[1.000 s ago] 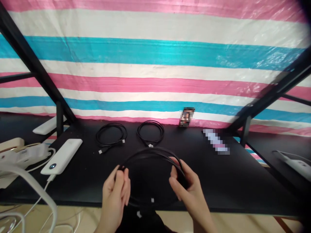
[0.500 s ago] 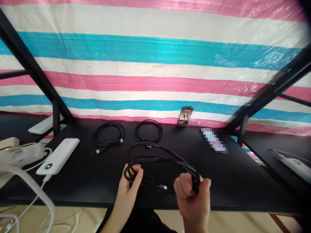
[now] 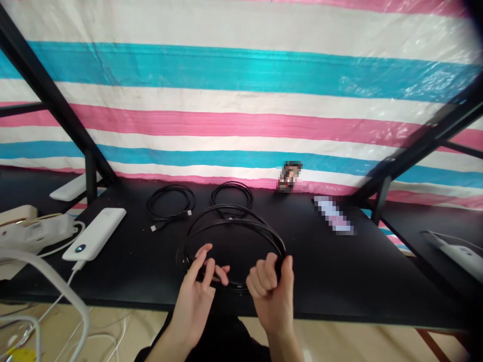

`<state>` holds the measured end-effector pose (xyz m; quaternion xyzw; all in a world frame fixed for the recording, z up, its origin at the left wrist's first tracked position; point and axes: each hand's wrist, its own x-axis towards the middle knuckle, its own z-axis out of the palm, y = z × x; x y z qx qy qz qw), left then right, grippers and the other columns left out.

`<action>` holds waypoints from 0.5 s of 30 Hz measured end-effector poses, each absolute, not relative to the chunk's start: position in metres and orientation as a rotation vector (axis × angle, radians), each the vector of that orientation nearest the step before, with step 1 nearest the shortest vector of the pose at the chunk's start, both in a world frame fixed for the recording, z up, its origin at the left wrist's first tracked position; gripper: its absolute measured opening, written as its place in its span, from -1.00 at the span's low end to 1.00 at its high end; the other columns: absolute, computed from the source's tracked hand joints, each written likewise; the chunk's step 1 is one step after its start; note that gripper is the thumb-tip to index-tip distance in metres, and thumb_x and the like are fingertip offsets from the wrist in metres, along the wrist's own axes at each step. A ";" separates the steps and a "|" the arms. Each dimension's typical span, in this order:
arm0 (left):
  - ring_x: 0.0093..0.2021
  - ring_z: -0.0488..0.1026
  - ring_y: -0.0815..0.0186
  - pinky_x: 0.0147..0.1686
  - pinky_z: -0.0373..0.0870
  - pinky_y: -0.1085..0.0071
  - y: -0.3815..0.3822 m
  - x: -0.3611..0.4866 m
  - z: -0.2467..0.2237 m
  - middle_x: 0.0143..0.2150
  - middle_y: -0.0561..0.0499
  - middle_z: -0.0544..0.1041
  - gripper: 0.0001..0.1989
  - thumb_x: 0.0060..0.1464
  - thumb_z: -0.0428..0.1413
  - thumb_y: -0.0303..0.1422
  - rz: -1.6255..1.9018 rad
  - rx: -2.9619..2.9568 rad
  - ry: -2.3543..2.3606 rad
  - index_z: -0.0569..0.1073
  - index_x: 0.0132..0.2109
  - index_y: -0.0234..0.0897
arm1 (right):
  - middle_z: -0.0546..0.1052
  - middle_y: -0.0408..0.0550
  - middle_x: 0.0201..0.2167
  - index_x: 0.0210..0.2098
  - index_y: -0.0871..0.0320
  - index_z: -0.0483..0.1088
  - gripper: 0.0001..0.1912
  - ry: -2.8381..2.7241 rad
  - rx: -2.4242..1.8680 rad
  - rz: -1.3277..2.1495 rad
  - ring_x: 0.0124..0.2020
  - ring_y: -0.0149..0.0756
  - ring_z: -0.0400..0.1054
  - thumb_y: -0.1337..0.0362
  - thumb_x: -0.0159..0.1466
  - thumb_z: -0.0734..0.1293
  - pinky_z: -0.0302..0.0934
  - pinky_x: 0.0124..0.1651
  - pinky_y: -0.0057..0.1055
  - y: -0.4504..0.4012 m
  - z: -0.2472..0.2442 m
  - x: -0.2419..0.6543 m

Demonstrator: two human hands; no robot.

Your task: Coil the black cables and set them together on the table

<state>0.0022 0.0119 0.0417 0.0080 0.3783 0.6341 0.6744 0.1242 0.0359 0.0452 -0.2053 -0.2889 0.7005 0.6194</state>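
A loosely coiled black cable (image 3: 278, 242) stands in wide loops over the front of the black table (image 3: 339, 281). My right hand (image 3: 270, 294) is closed in a fist round the right side of the coil, thumb up. At its left side, my left hand (image 3: 198, 294) has its fingers spread and bent beside the loops; part of the cable passes behind them. Farther back lie two smaller coiled cables: the left cable (image 3: 169, 217) with its two pale plugs showing, and the middle cable (image 3: 252, 198), partly behind the held loops.
A white power bank (image 3: 96, 234) with a cord plugged in lies at the left. White adapters (image 3: 41, 231) and a thick white tube (image 3: 60, 281) crowd the left edge. At the back right are a blurred upright object (image 3: 290, 176) and a blurred flat one (image 3: 334, 215). Black frame bars (image 3: 415, 151) flank the table.
My right hand has moved left with the cable. My left hand's fingers have loosened from the coil and spread apart. The loops have shifted left and opened rounder.
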 end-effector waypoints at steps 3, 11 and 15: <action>-0.66 0.29 0.49 -0.54 0.35 0.50 0.010 -0.002 0.039 -0.66 0.23 0.24 -0.85 -0.01 0.23 -0.33 1.473 -0.027 0.940 0.39 -0.37 -0.22 | -0.09 -0.38 -0.76 -0.66 0.14 0.14 -0.45 -0.657 -0.654 1.609 -0.77 -0.61 -0.29 -0.13 0.21 0.30 -0.16 -0.77 -0.64 0.040 0.034 0.131; -0.78 -0.16 0.62 -0.79 -0.13 0.60 0.006 -0.011 0.039 -0.79 0.32 -0.01 -0.49 -0.28 0.34 -0.04 1.163 0.434 1.135 0.19 -0.53 -0.23 | 0.33 -0.25 -0.54 0.03 0.03 0.32 -0.51 -1.039 -1.222 1.022 -0.66 -0.52 0.18 0.09 0.13 0.43 0.14 -0.67 -0.63 0.032 0.026 0.152; -0.78 -0.18 0.61 -0.79 -0.18 0.60 0.004 -0.009 0.043 -0.78 0.35 0.03 -0.44 -0.37 0.33 0.05 1.080 0.447 1.174 0.27 -0.37 -0.21 | 0.46 -0.07 -0.26 0.09 0.04 0.37 -0.52 -1.359 -1.220 0.945 -0.40 -0.40 0.36 0.16 0.18 0.37 0.32 -0.40 -0.55 0.022 0.034 0.160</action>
